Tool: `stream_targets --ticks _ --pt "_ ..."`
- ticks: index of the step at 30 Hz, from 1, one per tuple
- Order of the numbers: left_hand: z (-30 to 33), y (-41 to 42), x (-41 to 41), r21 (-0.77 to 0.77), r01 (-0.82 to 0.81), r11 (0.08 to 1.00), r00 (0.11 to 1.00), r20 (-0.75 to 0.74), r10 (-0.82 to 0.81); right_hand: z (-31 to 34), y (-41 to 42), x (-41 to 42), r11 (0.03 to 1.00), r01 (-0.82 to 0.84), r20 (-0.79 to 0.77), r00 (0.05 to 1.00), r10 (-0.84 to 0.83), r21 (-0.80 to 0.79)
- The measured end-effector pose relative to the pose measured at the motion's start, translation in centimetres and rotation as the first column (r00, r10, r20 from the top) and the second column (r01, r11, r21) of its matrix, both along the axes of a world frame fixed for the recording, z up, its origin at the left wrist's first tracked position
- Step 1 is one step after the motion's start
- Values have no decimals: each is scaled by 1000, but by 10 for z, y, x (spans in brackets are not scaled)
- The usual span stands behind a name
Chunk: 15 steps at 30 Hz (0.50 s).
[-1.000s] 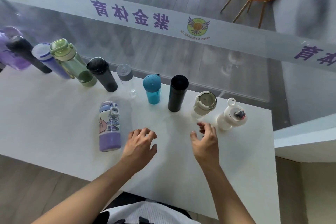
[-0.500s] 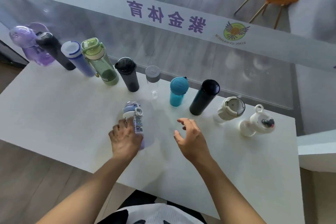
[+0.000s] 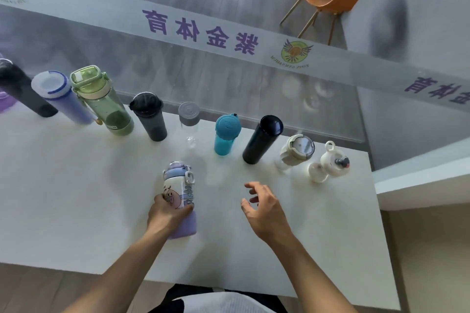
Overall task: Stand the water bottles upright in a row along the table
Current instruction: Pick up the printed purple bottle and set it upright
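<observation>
Hands: left hand (image 3: 166, 213) wrapped around the lower body of the purple-and-white bottle (image 3: 180, 204); right hand (image 3: 264, 207) loose, fingers spread and curled, holding nothing, above the bench (image 3: 63, 198).
Held bottle: about upright, cap away from the camera, in front of the row, nearest the clear bottle (image 3: 189, 123).
Writing: cartoon print on the held bottle, text too small to read. Band on the glass behind shows mirrored purple characters 紫金体育 (image 3: 201, 32) plus a winged round logo (image 3: 296, 53); its small lettering is unreadable.
Row: upright along the far edge of the bench: black bottle (image 3: 23, 90), blue bottle (image 3: 62, 96), green bottle (image 3: 101, 100), dark grey bottle (image 3: 150, 115), clear one, teal bottle (image 3: 226, 134), navy flask (image 3: 263, 142), beige-lidded bottle (image 3: 296, 152), white bottle (image 3: 329, 161).
</observation>
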<state>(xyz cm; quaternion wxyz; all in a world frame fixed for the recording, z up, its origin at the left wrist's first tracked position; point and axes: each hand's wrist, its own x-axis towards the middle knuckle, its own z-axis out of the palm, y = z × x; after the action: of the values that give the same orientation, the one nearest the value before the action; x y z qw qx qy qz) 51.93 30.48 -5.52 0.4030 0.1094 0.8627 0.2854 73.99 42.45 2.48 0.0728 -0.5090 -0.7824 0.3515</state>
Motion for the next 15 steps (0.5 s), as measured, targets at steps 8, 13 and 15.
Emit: stream_targets --ticks 8,13,15 --pt "25 6 84 237 183 954 983 -25 -182 3 23 18 994 89 -37 995 -91 -61" --pt "43 25 137 284 466 838 884 -129 -449 2 45 50 971 111 -73 989 -129 -211" --pt "45 34 159 291 541 789 841 -175 -512 5 53 70 959 123 -62 988 -143 -255"
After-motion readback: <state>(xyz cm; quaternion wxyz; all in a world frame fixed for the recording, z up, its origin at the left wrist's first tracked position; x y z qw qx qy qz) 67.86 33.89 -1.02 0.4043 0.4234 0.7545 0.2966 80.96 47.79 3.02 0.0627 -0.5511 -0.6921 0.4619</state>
